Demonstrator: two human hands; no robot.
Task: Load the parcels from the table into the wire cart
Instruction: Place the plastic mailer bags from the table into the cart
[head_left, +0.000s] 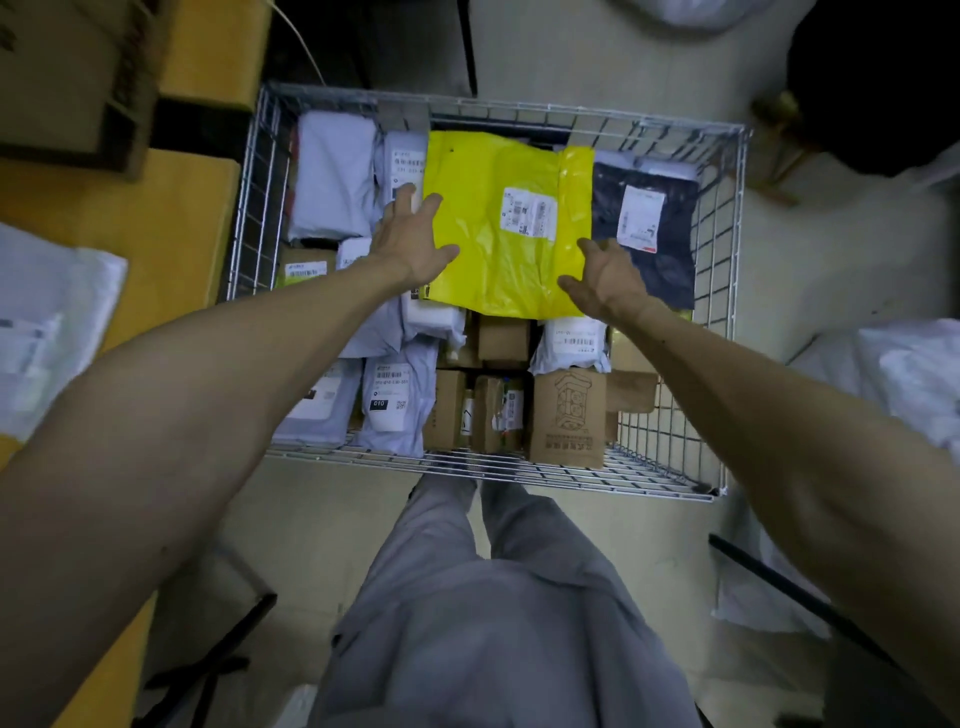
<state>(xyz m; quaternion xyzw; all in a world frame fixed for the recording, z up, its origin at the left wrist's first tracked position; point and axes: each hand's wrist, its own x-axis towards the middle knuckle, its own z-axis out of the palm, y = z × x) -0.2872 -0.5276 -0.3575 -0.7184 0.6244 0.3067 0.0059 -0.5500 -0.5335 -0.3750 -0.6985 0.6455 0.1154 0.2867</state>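
The person is reaching both bare arms forward and down, the two converging toward the middle. The left arm (208, 364) is stretching in from the lower left with a straight wrist. The left hand (410, 241) is lying palm down, its fingers (402, 200) spread and nearly straight, the thumb splaying out to the right. The right arm (753, 374) is extending in from the lower right. The right hand (608, 280) is showing its back upward, fingers loosely bent and apart, thumb pointing left toward the other hand. The hands are not touching each other.
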